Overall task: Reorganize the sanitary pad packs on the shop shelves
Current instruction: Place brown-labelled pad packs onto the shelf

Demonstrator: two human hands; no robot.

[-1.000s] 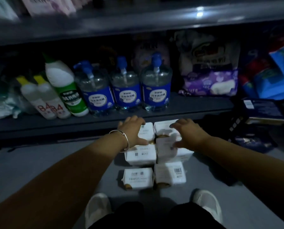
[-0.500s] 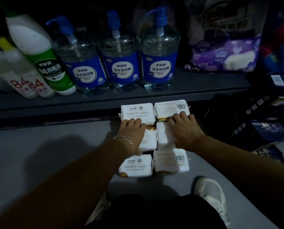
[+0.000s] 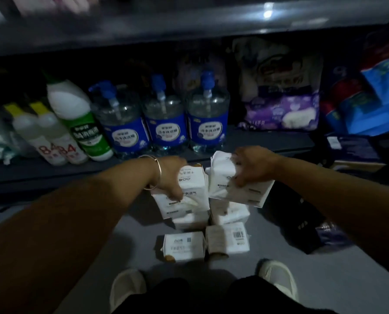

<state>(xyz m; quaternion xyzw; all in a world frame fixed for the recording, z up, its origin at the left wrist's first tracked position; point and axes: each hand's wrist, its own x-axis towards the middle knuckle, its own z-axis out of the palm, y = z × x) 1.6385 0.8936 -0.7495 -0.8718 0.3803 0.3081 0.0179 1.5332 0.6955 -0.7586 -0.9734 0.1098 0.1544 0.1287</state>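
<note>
Pad packs: 2 lifted above the floor stack near the bottom shelf's (image 3: 53, 177) front edge. Left hand (image 3: 171, 175) grips left pack (image 3: 184, 196), right hand (image 3: 252, 166) grips right pack (image 3: 236, 189). Likely light, soft, slick film; hold across the sides.

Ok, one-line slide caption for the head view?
Crouched at the shelves, the left hand and right hand each lift white pad packs off the floor pile.
</note>
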